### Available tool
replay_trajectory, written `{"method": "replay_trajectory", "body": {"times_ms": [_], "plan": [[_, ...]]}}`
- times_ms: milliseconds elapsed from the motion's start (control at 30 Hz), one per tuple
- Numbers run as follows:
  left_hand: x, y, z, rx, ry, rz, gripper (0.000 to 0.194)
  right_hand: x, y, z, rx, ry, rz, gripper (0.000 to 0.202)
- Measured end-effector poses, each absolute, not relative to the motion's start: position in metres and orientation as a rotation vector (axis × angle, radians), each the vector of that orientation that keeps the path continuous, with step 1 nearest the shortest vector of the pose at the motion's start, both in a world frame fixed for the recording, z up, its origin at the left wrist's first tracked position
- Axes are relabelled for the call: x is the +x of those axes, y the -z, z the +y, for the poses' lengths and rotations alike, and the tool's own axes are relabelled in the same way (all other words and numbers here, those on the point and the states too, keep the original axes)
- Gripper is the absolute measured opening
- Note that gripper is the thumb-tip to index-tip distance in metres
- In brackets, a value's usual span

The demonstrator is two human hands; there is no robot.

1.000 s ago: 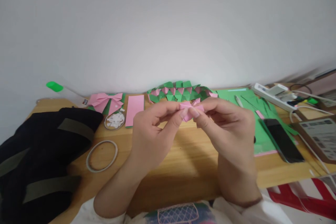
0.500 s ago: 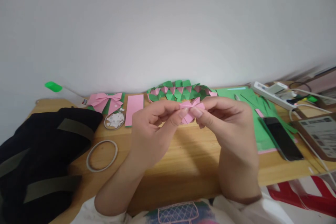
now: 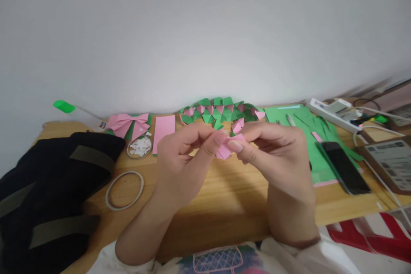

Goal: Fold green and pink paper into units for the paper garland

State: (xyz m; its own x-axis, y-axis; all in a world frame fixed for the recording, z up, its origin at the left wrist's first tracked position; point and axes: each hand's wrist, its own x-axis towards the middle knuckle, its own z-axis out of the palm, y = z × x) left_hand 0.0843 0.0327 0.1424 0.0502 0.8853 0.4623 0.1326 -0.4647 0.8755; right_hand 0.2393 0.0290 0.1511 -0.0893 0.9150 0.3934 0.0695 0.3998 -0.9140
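Note:
Between my two hands, over the middle of the wooden table [image 3: 221, 205], is a small folded pink paper piece [image 3: 224, 152]. My left hand [image 3: 189, 162] pinches its left side between thumb and fingers. My right hand [image 3: 272, 154] pinches the right side, thumb on top. The fingertips nearly meet and cover part of the folds. Just behind them, a folded green-and-pink paper garland [image 3: 220, 109] lies along the wall. A pink folded bit [image 3: 238, 126] shows right above my right fingertips.
To the left are a pink paper bow [image 3: 130, 125], a pink paper strip [image 3: 164, 130], white scraps [image 3: 140, 146], a tape roll [image 3: 124, 191] and black cloth [image 3: 61, 180]. To the right lie green sheets [image 3: 321, 162], a phone [image 3: 344, 167] and a power strip [image 3: 334, 115].
Both hands have shifted slightly left, and the pink paper between them sits a little lower and is turned differently. A pink part of the work behind the fingers is now uncovered.

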Motion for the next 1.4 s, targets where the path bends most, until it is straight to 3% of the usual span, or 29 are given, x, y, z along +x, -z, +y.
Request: {"method": "replay_trajectory", "body": {"times_ms": [233, 467, 667, 1033, 1400], "plan": [[0.085, -0.143, 0.029, 1.735, -1.541, 1.136, 0.021, 0.238, -0.153, 0.028, -0.923, -0.936, -1.492, 0.01], [0.08, -0.147, 0.029, 1.966, -1.454, 1.14, 0.019, 0.248, -0.149, 0.041, -0.831, -1.433, -1.331, 0.039], [0.078, -0.149, 0.031, 2.098, -1.41, 1.131, 0.019, 0.254, -0.147, 0.045, -0.788, -1.63, -1.286, 0.028], [0.08, -0.149, 0.033, 1.989, -1.434, 1.108, 0.018, 0.256, -0.148, 0.045, -0.781, -1.621, -1.299, 0.013], [0.082, -0.145, 0.031, 1.907, -1.506, 1.207, 0.016, 0.249, -0.147, 0.048, -0.745, -1.72, -1.157, 0.027]]}}
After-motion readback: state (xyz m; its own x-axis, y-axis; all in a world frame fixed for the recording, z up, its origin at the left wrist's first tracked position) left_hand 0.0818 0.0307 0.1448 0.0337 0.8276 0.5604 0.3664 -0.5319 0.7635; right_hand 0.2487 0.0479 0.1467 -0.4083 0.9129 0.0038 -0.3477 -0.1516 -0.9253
